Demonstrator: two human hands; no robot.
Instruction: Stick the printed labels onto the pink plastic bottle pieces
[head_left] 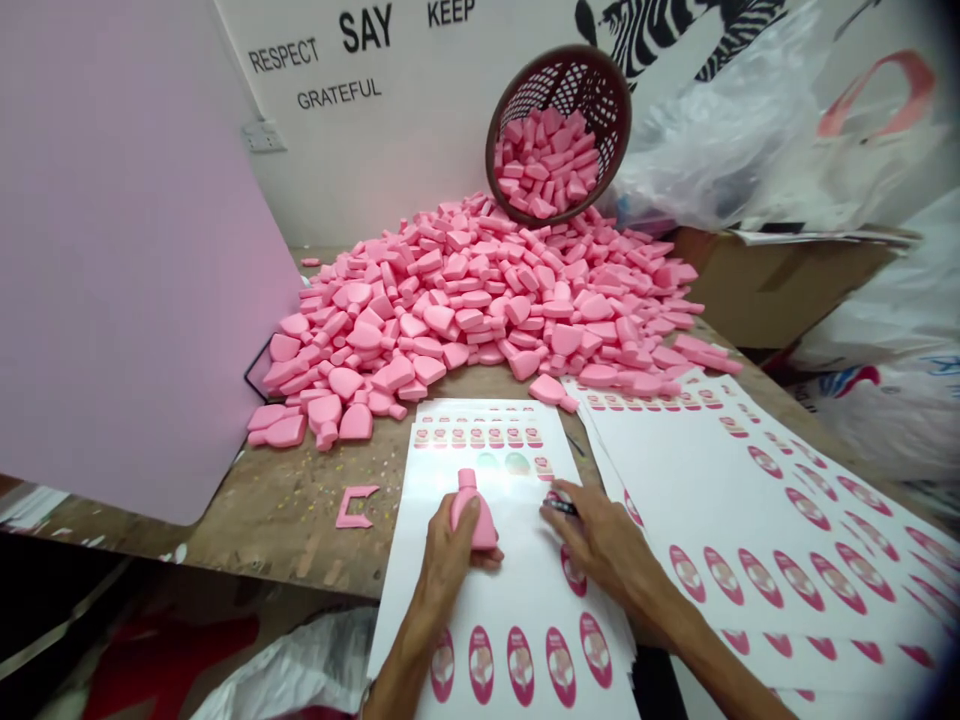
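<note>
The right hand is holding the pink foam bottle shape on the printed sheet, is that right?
No, it's the left hand that holds the pink foam bottle shape on the printed sheet, as the head view shows.

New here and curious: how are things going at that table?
Left hand: gripping pink foam piece. Right hand: holding dark pen over printed sheet. Foam pile and tipped basket beyond the sheets.
</note>
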